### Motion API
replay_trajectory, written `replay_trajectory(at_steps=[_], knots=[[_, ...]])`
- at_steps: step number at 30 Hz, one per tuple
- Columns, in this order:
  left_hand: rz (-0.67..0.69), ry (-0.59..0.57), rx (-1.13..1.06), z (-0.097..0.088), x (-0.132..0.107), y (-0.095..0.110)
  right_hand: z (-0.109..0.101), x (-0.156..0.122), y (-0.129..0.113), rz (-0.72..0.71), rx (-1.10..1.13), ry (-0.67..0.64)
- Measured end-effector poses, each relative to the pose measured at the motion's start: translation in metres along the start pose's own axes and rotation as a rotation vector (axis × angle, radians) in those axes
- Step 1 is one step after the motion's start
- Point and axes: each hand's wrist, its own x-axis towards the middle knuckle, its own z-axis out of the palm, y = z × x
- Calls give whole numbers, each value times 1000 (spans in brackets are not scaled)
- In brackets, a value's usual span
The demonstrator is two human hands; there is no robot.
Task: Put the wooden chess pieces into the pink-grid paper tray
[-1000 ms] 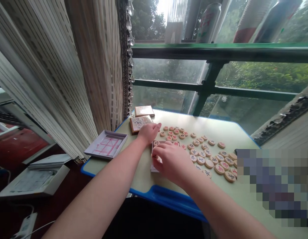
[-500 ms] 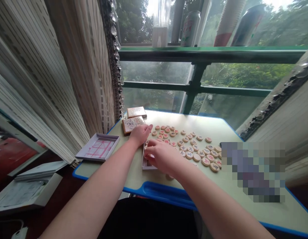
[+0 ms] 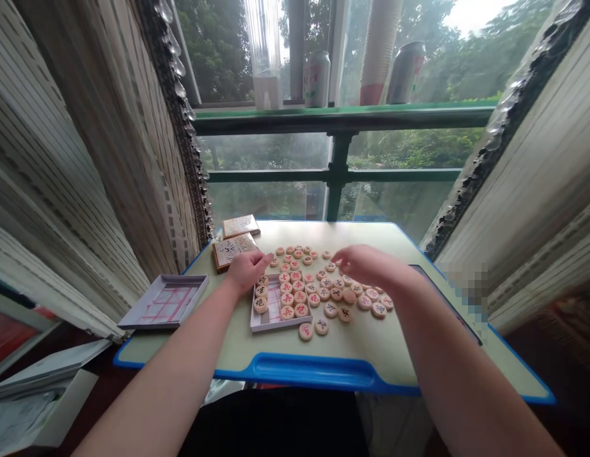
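Note:
A shallow white box (image 3: pixel 272 320) lies on the pale green table (image 3: pixel 352 346), holding several round wooden chess discs (image 3: pixel 293 298) marked in red and black. More discs (image 3: pixel 345 298) are scattered to its right and behind it. My left hand (image 3: pixel 247 270) rests at the box's far left corner, fingers curled against its edge. My right hand (image 3: pixel 366 266) hovers over the loose discs to the right, its fingers bent downward; I cannot see whether it holds one.
The box lid (image 3: pixel 167 303) with red grid lines sits at the table's left edge. Two flat patterned boxes (image 3: pixel 234 249) lie at the back left. Cans and stacked cups (image 3: pixel 380 51) stand on the green window ledge. Curtains hang on both sides.
My right hand left the white box and moved right over the loose discs, uncovering the discs in the box. The camera view swung to the right; my left hand stays by the box.

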Motion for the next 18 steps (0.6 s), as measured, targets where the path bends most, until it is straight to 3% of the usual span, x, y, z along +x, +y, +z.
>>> replay_trajectory(at_steps=[3,6,12,18], knots=[[-29,-93,-96,1,0,-1,3,6,46,125,-61,73],[-79,-206,-133,0,2,-3,9,10,69,202,-73,153],[-103,-359,-165,-6,2,-1,11,13,66,171,-42,292],[-105,-413,-168,-8,2,-3,21,18,66,108,52,215]])
